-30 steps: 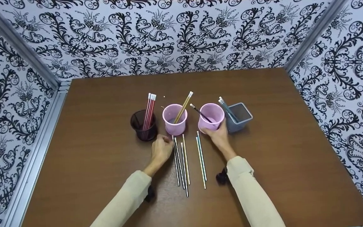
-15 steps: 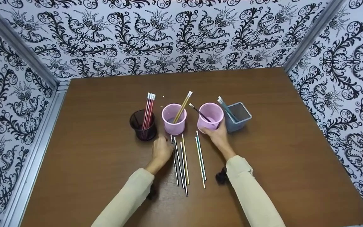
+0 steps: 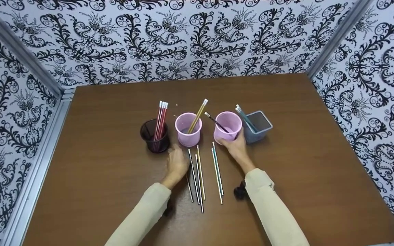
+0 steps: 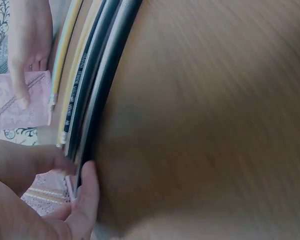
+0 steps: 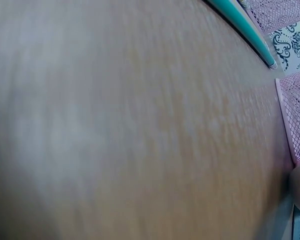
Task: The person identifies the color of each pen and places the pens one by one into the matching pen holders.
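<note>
My left hand (image 3: 177, 162) pinches the upper end of the leftmost black pencil (image 4: 102, 90) between thumb and fingers; the pencil's tip end shows below the hand in the head view. Beside it lie two more black pencils (image 3: 194, 177) and a yellow one (image 3: 201, 172). My right hand (image 3: 237, 148) grips the lower part of the right pink mesh cup (image 3: 229, 135), where one black pencil (image 3: 216, 122) leans. Yellow pencils (image 3: 198, 116) stand in the left pink mesh cup (image 3: 188, 139).
A dark round mesh cup (image 3: 156, 147) with red pencils (image 3: 161, 119) stands at the left. To the right is a grey square mesh cup (image 3: 260, 136) holding teal pencils (image 3: 246, 119). A teal and a yellow-white pencil (image 3: 216, 171) lie on the brown table (image 3: 115, 136). Patterned walls (image 3: 197, 41) surround it.
My left hand has shifted slightly right and toward me, and now covers the eraser end of the leftmost black pencil. The right hand has kept its grip on the pink cup.
</note>
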Motion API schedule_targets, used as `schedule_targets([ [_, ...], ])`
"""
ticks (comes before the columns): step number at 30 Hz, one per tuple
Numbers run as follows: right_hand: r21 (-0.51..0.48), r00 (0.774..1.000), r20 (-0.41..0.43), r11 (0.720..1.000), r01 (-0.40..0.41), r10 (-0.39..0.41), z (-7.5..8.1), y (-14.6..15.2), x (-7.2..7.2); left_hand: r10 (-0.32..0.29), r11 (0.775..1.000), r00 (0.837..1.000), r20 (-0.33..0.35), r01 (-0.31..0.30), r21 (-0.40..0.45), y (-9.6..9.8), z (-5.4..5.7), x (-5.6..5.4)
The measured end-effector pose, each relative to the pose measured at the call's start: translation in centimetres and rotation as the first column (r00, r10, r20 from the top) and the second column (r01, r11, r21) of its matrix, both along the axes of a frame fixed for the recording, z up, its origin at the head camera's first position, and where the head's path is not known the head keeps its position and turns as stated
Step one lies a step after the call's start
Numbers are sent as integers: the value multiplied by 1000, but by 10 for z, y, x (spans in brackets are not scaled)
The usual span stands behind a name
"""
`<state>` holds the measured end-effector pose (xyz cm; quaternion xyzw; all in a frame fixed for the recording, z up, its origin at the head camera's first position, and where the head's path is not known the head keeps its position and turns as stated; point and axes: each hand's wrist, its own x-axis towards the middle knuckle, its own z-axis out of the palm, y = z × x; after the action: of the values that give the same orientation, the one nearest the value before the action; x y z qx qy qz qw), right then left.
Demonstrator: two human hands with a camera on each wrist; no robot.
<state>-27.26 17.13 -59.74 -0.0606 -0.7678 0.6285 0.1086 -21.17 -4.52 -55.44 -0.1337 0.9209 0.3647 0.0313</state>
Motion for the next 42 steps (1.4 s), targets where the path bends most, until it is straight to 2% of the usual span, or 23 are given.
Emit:
schedule_targets([
  [4,1,1000,0,1000,-2,2,1,0,1,8,1000,1000,14,-8,30,-1,-3,-2],
  [8,-18,1000,-6,1000,-8,8,1,0,2,-13,997,1000,-24,15,71,-5,-3,-2],
  [14,-9,1000,-5,1000,-6,6,2,1,2,-45,996,997,-59,49,73,-3,7,-1],
  [17,-11,1000,-6,1000,-8,7,2,1,1,-68,993,995,-69,74,89,0,15,-1],
  [25,-21,1000,-6,1000,-11,11,1,1,1,-114,982,978,-174,138,127,9,43,-3],
  [32,-38,1000,-11,999,-18,18,2,1,1,-146,968,969,-201,182,174,19,67,-3],
  [36,-20,1000,2,1000,-10,10,2,1,2,-142,964,962,-233,188,190,24,79,-9],
  [42,-33,1000,10,999,-14,14,2,0,2,-104,948,941,-323,191,253,28,101,-25],
])
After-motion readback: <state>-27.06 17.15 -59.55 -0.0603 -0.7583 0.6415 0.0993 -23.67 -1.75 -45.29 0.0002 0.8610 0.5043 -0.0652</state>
